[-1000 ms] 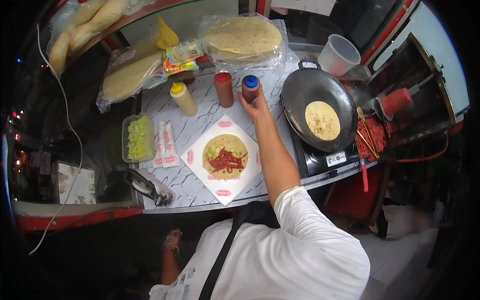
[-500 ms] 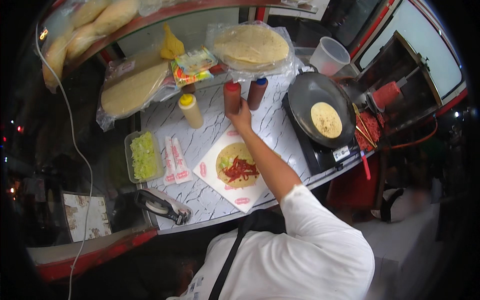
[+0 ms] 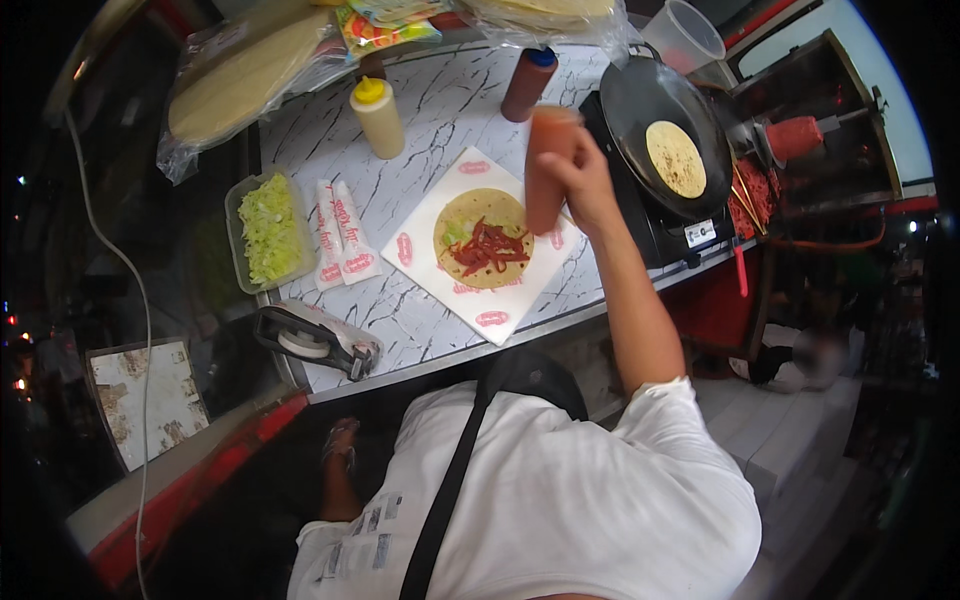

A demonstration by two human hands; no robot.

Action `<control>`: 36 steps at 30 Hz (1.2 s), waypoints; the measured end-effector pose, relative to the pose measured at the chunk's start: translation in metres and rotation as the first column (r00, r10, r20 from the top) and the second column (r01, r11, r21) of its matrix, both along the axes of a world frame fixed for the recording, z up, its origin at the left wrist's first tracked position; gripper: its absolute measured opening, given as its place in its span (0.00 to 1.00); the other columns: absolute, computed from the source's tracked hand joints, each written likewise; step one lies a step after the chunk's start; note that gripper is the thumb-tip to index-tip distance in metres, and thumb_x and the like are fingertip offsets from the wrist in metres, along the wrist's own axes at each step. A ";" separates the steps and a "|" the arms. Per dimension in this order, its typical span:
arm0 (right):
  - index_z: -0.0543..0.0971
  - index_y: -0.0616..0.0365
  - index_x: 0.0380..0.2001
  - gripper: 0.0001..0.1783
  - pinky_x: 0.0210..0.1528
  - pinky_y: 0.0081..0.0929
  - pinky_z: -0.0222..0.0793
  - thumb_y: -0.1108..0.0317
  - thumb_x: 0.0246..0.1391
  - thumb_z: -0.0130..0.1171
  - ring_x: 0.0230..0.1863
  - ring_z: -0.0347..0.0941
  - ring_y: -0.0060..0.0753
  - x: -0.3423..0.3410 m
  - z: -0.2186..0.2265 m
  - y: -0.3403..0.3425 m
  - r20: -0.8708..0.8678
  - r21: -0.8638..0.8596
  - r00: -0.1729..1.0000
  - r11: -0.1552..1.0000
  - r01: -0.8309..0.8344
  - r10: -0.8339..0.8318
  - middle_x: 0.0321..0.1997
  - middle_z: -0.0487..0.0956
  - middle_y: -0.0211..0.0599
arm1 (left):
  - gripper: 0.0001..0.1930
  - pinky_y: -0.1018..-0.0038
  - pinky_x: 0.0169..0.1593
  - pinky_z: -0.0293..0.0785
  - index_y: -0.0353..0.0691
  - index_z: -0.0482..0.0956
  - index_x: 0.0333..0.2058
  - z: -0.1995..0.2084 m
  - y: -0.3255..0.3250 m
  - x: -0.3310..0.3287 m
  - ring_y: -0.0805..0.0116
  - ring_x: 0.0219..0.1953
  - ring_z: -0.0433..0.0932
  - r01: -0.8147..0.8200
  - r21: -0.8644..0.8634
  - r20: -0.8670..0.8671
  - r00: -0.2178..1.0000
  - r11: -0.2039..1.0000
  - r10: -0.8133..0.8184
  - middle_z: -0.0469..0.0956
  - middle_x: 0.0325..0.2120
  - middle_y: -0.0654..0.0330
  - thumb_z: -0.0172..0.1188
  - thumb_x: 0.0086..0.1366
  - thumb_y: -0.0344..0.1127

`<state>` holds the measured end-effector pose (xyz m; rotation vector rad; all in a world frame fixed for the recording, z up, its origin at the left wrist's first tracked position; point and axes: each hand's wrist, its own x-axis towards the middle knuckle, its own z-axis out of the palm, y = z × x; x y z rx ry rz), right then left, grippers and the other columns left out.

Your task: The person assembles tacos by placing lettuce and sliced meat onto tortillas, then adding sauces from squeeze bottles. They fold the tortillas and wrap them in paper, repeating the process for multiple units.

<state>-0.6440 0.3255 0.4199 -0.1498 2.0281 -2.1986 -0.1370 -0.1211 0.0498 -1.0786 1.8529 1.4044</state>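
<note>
My right hand [image 3: 580, 175] is closed around a red sauce squeeze bottle [image 3: 547, 170], raised beside the right edge of a flatbread [image 3: 456, 215]; motion blurs the bottle's ends. The flatbread lies open on white printed paper [image 3: 420, 245], topped with shredded lettuce [image 3: 457, 232] and reddish meat strips [image 3: 487, 248]. Low at the left, my left hand [image 3: 341, 438] appears to hang in shadow beside my shirt, its fingers unclear. A dark sauce bottle with a blue cap [image 3: 528, 85] and a cream-coloured bottle with a yellow cap [image 3: 378, 120] stand behind the paper.
Left of the paper are folded paper sleeves [image 3: 345, 235], a lettuce tub [image 3: 240, 215] and a tape dispenser [image 3: 320, 340]. A griddle pan [image 3: 640, 130] with another flatbread [image 3: 677, 160] sits on a stove at right, near shaved meat [image 3: 755, 195]. Bagged flatbreads [image 3: 240, 90] lie at the back.
My right hand has lifted the red sauce bottle from beside the blue-capped one and brought it nearer, to the flatbread's right side. The view has tilted lower.
</note>
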 end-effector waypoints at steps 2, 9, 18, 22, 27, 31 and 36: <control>0.74 0.61 0.56 0.36 0.55 0.26 0.70 0.68 0.41 0.77 0.51 0.75 0.26 0.001 0.011 -0.002 -0.040 0.190 0.955 0.941 -0.282 0.294 0.50 0.79 0.37 | 0.19 0.69 0.49 0.74 0.41 0.80 0.52 -0.007 0.001 -0.005 0.66 0.45 0.79 0.152 0.017 0.084 0.985 0.988 -0.153 0.82 0.44 0.59 0.63 0.64 0.43; 0.71 0.61 0.55 0.32 0.55 0.36 0.73 0.77 0.45 0.71 0.51 0.77 0.35 0.012 0.025 -0.007 0.012 -0.199 0.996 0.976 -0.083 0.087 0.47 0.79 0.38 | 0.18 0.67 0.48 0.75 0.45 0.80 0.51 0.019 0.037 -0.029 0.64 0.43 0.80 0.088 -0.034 0.039 0.995 0.996 -0.087 0.83 0.40 0.56 0.59 0.66 0.46; 0.72 0.60 0.50 0.33 0.54 0.33 0.72 0.84 0.36 0.71 0.48 0.75 0.31 0.013 0.007 0.037 -0.029 -0.160 0.999 0.987 -0.032 0.028 0.44 0.77 0.34 | 0.20 0.60 0.58 0.72 0.44 0.75 0.56 0.030 0.090 -0.018 0.51 0.53 0.78 0.417 -0.210 0.040 0.907 0.884 -0.418 0.81 0.49 0.51 0.51 0.71 0.47; 0.71 0.58 0.49 0.33 0.54 0.34 0.72 0.85 0.36 0.71 0.48 0.75 0.32 0.016 0.016 0.045 0.019 -0.137 0.998 0.989 -0.062 0.065 0.43 0.76 0.34 | 0.19 0.58 0.63 0.69 0.44 0.74 0.57 0.015 0.095 0.000 0.46 0.57 0.75 0.716 -0.227 0.127 0.694 0.661 -0.708 0.77 0.54 0.47 0.43 0.73 0.40; 0.71 0.59 0.48 0.31 0.52 0.33 0.74 0.86 0.39 0.69 0.46 0.77 0.32 0.020 0.036 0.046 -0.052 -0.220 0.998 0.975 0.010 -0.022 0.43 0.77 0.36 | 0.19 0.57 0.59 0.73 0.45 0.76 0.54 -0.007 0.078 -0.006 0.47 0.55 0.77 0.837 -0.231 0.117 0.530 0.496 -0.840 0.77 0.53 0.47 0.43 0.71 0.40; 0.72 0.59 0.48 0.30 0.52 0.32 0.73 0.87 0.39 0.69 0.46 0.76 0.31 0.026 0.049 0.043 -0.065 -0.216 0.996 0.975 0.043 -0.058 0.43 0.77 0.35 | 0.17 0.58 0.54 0.76 0.46 0.79 0.51 -0.003 0.070 -0.024 0.49 0.50 0.79 0.395 -0.117 0.104 0.917 0.911 -0.384 0.79 0.50 0.49 0.47 0.69 0.40; 0.72 0.59 0.48 0.30 0.53 0.31 0.72 0.86 0.39 0.69 0.46 0.75 0.30 0.036 0.062 0.034 -0.103 -0.190 0.993 0.981 0.038 -0.058 0.42 0.76 0.33 | 0.16 0.60 0.58 0.74 0.44 0.80 0.50 0.006 0.053 -0.051 0.50 0.52 0.78 0.382 -0.090 0.060 0.924 0.920 -0.378 0.79 0.51 0.49 0.49 0.68 0.38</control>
